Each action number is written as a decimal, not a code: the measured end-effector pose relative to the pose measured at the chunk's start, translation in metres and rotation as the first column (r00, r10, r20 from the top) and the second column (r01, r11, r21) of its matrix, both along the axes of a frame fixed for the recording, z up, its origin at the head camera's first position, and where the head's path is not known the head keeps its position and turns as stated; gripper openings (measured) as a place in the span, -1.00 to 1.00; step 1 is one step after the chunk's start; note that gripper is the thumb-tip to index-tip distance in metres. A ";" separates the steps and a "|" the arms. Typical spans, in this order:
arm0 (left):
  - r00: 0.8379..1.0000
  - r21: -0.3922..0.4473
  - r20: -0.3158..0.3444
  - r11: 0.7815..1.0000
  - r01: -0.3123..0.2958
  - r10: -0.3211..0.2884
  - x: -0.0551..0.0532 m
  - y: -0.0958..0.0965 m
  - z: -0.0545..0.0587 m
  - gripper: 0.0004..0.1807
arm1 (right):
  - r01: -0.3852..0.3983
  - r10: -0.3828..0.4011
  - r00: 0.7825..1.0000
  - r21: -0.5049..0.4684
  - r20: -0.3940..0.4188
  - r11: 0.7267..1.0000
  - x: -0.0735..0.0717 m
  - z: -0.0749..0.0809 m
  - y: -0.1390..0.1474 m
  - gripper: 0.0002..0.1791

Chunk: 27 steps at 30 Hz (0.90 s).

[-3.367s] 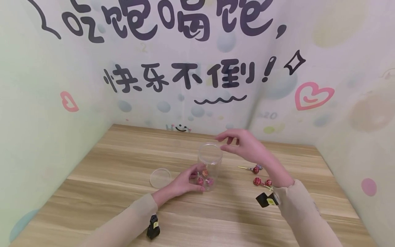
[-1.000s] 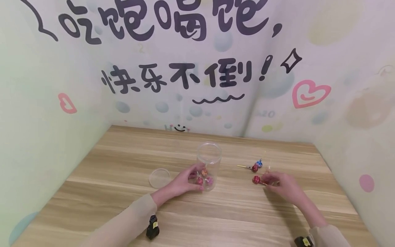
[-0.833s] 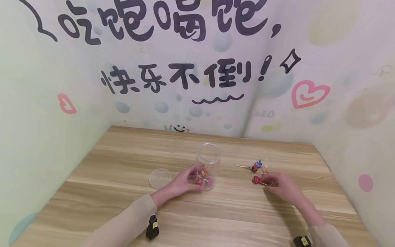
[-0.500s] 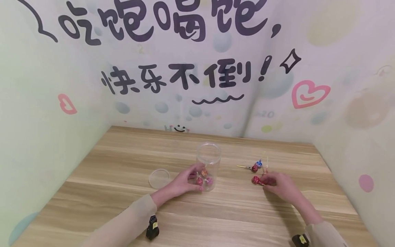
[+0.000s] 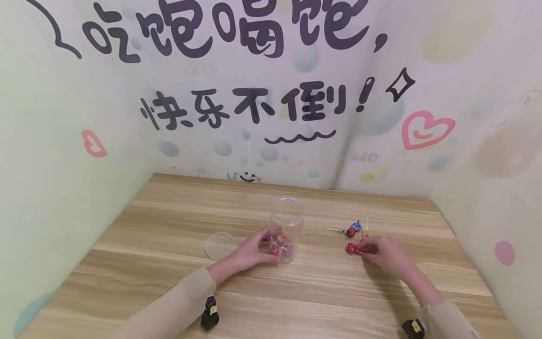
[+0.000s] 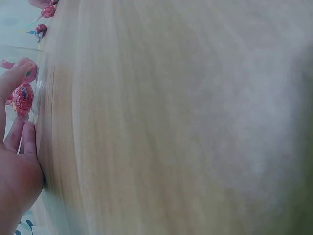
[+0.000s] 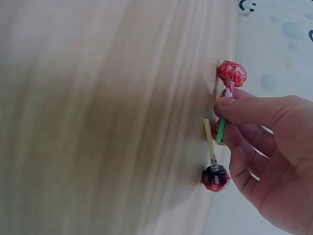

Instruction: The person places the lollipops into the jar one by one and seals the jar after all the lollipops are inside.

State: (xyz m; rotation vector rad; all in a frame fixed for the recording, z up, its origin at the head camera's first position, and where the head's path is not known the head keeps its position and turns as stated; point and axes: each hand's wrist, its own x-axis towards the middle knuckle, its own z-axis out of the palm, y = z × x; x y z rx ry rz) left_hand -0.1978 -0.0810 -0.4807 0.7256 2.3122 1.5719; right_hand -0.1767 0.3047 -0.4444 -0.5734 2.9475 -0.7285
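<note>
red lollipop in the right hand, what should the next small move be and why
Probably lift the red lollipop toward the jar: the right hand pinches its stick, the left hand holds the jar upright, the lid lies apart on the table, and three lollipops sit inside.

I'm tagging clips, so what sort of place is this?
Perhaps a small dining booth: a wood-grain table enclosed on three sides by printed walls bearing large black lettering and pink hearts.

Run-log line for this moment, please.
left hand: holds clear jar | right hand: pinches red lollipop by stick | jar: uncapped, candies inside | lid: on table
</note>
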 end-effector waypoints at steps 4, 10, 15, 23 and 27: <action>1.000 0.001 -0.007 1.000 0.007 -0.007 0.000 0.001 0.000 -0.09 | -0.020 0.020 0.999 -0.008 0.028 1.000 -0.004 0.006 0.000 -0.80; 1.000 0.007 -0.013 1.000 0.010 -0.010 0.000 0.001 0.000 -0.09 | -0.070 0.070 0.996 0.006 -0.049 0.998 -0.012 0.022 -0.004 -0.79; 1.000 0.007 -0.008 1.000 0.008 -0.008 0.001 0.001 0.001 -0.08 | -0.106 0.105 0.990 -0.007 -0.097 0.994 -0.021 0.042 -0.013 -0.78; 1.000 0.003 0.001 1.000 0.007 -0.007 0.000 0.000 0.000 -0.09 | -0.176 0.173 0.974 -0.011 -0.145 0.984 -0.035 0.074 -0.031 -0.76; 1.000 -0.004 0.008 1.000 0.005 -0.005 0.000 0.000 0.001 -0.09 | -0.206 0.200 0.965 -0.020 -0.169 0.978 -0.043 0.090 -0.044 -0.75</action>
